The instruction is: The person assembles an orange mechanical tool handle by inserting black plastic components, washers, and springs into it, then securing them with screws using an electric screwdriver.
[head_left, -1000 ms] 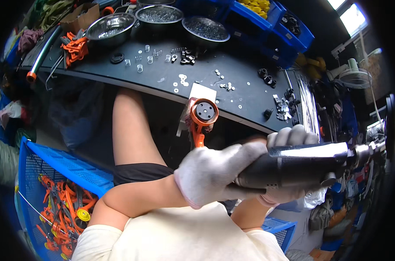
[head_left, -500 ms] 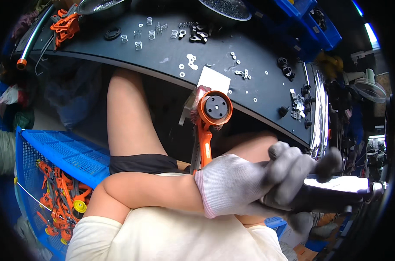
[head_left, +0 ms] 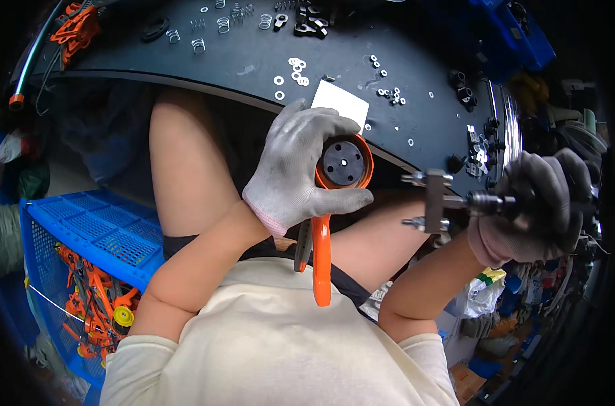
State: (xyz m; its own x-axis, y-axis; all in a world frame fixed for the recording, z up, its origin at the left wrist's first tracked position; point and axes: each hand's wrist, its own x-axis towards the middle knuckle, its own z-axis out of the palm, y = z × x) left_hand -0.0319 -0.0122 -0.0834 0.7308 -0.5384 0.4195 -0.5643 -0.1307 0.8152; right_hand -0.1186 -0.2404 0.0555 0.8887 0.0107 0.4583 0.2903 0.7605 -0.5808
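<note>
My left hand [head_left: 297,166], in a grey-coated glove, curls round an orange hand tool with a round cup-shaped head [head_left: 367,162] and a long handle. Its fingers lie over the top of the cup and its thumb passes below. A black disc with several holes [head_left: 343,163] sits in the cup. On the right, my gloved right hand [head_left: 541,206] is closed round a dark power driver, mostly hidden by the fingers and blurred. From it a chuck [head_left: 487,202] points left, carrying a metal crossbar with two sockets [head_left: 436,201], apart from the orange tool.
A dark workbench [head_left: 233,57] bears springs [head_left: 223,26], washers [head_left: 279,80] and small black parts. A white card [head_left: 341,101] lies at its near edge. A blue crate [head_left: 91,237] at my left holds several orange tools [head_left: 94,301]. Blue bins [head_left: 503,40] stand at the far right.
My left hand has left the driver at the right and now grips the orange tool's head. The driver has swung so that its two-socket end points left, toward the orange tool.
</note>
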